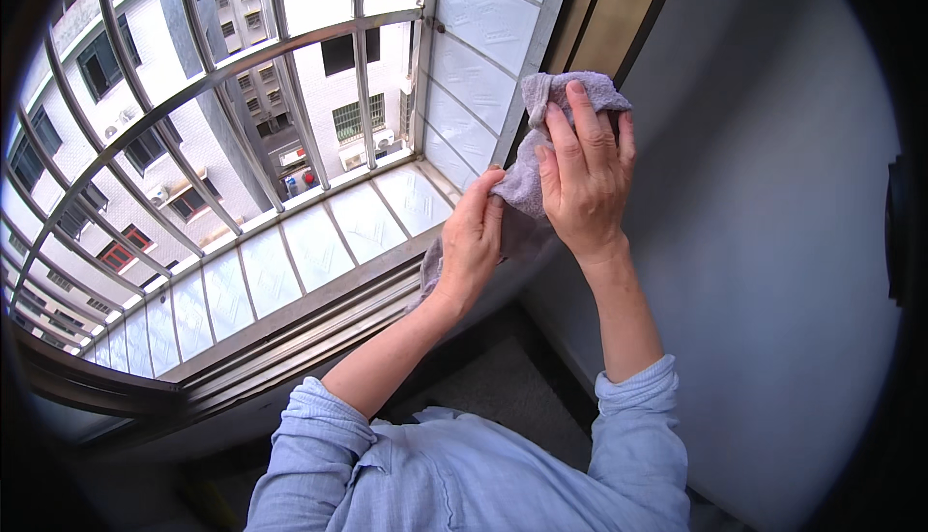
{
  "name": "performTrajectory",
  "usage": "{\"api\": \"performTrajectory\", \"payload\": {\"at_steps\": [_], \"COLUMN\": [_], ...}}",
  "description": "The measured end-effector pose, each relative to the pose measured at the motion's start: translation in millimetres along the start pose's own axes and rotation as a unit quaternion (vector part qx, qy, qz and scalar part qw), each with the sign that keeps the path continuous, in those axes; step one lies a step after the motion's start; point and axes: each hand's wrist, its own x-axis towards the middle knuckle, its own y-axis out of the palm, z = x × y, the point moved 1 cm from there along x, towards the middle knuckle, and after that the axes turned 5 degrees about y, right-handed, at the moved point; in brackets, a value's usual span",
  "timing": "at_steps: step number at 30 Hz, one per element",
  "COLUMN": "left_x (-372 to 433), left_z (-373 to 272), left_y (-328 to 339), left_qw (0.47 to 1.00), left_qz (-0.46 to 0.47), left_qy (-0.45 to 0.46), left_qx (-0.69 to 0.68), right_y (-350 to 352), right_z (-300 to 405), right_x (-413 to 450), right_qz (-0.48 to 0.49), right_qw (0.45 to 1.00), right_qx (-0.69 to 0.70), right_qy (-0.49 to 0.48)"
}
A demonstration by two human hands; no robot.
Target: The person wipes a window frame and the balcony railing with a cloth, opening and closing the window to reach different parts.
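A greyish-purple terry cloth (525, 173) is bunched against the side jamb of the window frame (605, 17). My right hand (589, 169) lies over its upper part with the fingers spread, pressing it to the frame. Lower and to the left, my left hand (473, 238) pinches a fold of the same cloth between thumb and fingers. One end of the cloth hangs down behind my left wrist, over the sliding-window track (312, 336). The surface under the cloth is hidden.
Beyond the track lies a tiled outer ledge (275, 264), enclosed by curved metal security bars (210, 72). Buildings stand outside, well below. A smooth pale wall (768, 242) rises on my right. Dark floor (500, 380) shows below my arms. A brown window sash edge (94, 380) is at lower left.
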Motion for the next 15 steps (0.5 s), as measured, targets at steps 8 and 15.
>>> {"api": "performTrajectory", "payload": {"at_steps": [8, 15], "left_x": [-52.5, -54.6], "left_z": [81.6, 90.3], "left_y": [51.0, 6.7], "left_qw": [0.973, 0.931], "left_qz": [0.09, 0.185], "left_qy": [0.103, 0.199], "left_qx": [0.188, 0.244], "right_y": [42.9, 60.4], "right_z": [-3.8, 28.5], "right_x": [-84.6, -138.8], "right_qz": [0.218, 0.283], "right_qw": [0.942, 0.924], "right_qx": [-0.195, -0.192], "right_qy": [-0.167, -0.17]}}
